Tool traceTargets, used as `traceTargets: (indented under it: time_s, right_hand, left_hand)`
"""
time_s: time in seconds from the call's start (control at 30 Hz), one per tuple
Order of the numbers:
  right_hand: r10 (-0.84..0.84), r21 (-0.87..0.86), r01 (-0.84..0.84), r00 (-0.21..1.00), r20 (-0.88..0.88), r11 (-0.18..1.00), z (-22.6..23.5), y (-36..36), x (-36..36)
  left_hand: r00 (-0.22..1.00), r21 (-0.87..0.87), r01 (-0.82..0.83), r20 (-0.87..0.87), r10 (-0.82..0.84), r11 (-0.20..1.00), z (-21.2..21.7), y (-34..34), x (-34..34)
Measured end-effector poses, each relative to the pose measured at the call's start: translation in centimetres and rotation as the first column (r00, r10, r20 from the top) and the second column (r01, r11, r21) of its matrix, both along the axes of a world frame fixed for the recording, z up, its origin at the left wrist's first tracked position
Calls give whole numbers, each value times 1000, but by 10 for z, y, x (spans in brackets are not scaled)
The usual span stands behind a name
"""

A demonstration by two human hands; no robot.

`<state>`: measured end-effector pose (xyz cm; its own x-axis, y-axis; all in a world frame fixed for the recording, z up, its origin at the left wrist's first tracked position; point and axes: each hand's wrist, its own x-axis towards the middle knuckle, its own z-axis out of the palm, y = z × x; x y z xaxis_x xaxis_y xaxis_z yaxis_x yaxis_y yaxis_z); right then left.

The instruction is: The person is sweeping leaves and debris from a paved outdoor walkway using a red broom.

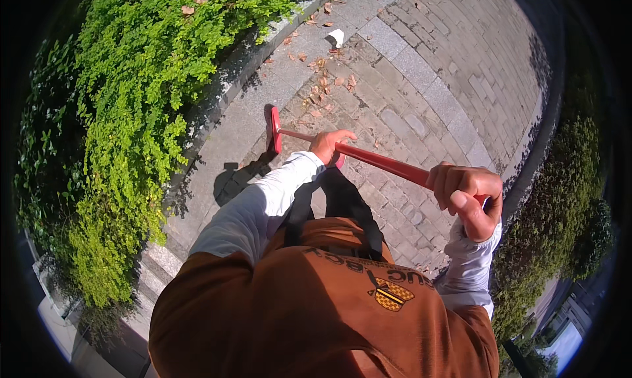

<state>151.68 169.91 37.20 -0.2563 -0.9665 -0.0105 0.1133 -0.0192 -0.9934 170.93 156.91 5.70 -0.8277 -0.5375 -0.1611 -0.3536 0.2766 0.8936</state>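
A long red broom (385,162) slants across in front of me, its narrow red head (275,129) low by the paving at the left. I cannot make out its bristles. My right hand (469,197) is wrapped round the upper end of the handle, thumb on the near side. Farther down the shaft, my left hand (330,145) grips it with one finger stretched to the right. Dry brown leaves (320,88) lie scattered on the paving beyond my left hand. Past them sits a small white crumpled piece of litter (336,37).
A green hedge (145,95) grows along the left behind a low stone kerb (227,91). Brick paving (454,42) with a curved band of pale slabs (421,81) stretches ahead and right. More shrubs (553,213) border the right side. Shadows fall near my feet.
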Motion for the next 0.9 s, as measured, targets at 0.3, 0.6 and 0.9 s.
traceTargets:
  time_s: [0.3, 0.6, 0.9]
  right_hand:
    - [159, -447, -330, 912, -379, 831, 85, -34, -153]
    - [59, -54, -55, 996, 73, 997, -67, -129, -127]
    - [-463, -328, 393, 871, -168, 859, 53, -146, -211]
  left_hand:
    - [976, -175, -41, -220, 2, 984, 103, -46, -186]
    - [996, -133, -34, 77, 44, 991, -42, -178, -97]
    - [876, -118, 472, -51, -480, 873, 81, -228, -315]
